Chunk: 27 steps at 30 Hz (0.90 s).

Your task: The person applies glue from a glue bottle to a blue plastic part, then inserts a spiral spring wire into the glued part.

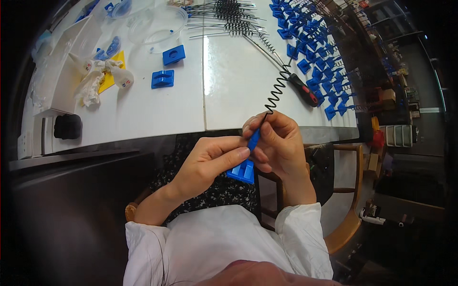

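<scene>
My left hand (pixel 210 159) is closed around a blue plastic piece (pixel 242 172), with the thumb pressed on its narrow stem. The piece has a square base that hangs below my fingers. My right hand (pixel 284 140) pinches the straight lower end of a black coiled wire (pixel 275 93) where it meets the stem's tip. Its fingers hide part of that joint. The wire slants up and to the right over the white table. Both hands are held in front of the table's near edge.
A screwdriver (pixel 303 90) with a black and red handle lies beside the wire. Many blue pieces with coils (pixel 317 62) line the table's right side. Black coiled wires (pixel 231 16) are piled at the back. Two blue blocks (pixel 163 79), (pixel 173 55) and white bottles (pixel 123 77) lie left.
</scene>
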{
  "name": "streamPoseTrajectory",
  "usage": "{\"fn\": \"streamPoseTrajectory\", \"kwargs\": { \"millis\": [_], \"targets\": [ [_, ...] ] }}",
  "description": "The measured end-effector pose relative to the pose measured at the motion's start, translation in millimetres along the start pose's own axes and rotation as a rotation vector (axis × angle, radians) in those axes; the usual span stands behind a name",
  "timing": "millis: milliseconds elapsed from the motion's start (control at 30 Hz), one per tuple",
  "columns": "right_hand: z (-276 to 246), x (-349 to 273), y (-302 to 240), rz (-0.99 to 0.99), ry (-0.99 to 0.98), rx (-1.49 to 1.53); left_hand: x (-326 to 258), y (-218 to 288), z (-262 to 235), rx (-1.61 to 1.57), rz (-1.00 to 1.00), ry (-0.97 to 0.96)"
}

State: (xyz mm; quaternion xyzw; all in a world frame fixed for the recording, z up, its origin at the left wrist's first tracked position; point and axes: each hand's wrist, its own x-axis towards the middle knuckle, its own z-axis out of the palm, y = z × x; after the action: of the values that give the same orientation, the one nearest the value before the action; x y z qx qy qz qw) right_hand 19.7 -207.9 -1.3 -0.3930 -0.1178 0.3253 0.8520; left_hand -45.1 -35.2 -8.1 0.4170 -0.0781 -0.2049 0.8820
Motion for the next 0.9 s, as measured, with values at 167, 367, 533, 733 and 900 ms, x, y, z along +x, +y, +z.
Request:
{"fn": "streamPoseTrajectory", "kwargs": {
  "millis": [167, 367, 533, 733, 900],
  "targets": [
    [2.8, -18.5, -0.1, -0.098, 0.078, -0.458, -2.6, -9.7, 10.0, 0.792, 0.346, 0.247],
    [-6.1, -31.4, -8.4, -0.150, 0.098, -0.376, 5.1, -15.6, 25.6, 1.080, 0.566, 0.275],
    [-25.1, -55.5, -28.5, -0.311, 0.125, -0.345, 13.4, -21.0, 35.0, 1.178, 0.536, 0.201],
    [-37.6, -100.3, -64.8, -0.638, 0.344, -0.800, 22.0, -14.5, 33.5, 1.225, 0.582, 0.254],
    [-74.4, -126.7, -125.6, -0.852, 0.809, -1.115, 19.7, -14.3, -3.2, 1.140, 0.520, 0.493]
  ]
}}
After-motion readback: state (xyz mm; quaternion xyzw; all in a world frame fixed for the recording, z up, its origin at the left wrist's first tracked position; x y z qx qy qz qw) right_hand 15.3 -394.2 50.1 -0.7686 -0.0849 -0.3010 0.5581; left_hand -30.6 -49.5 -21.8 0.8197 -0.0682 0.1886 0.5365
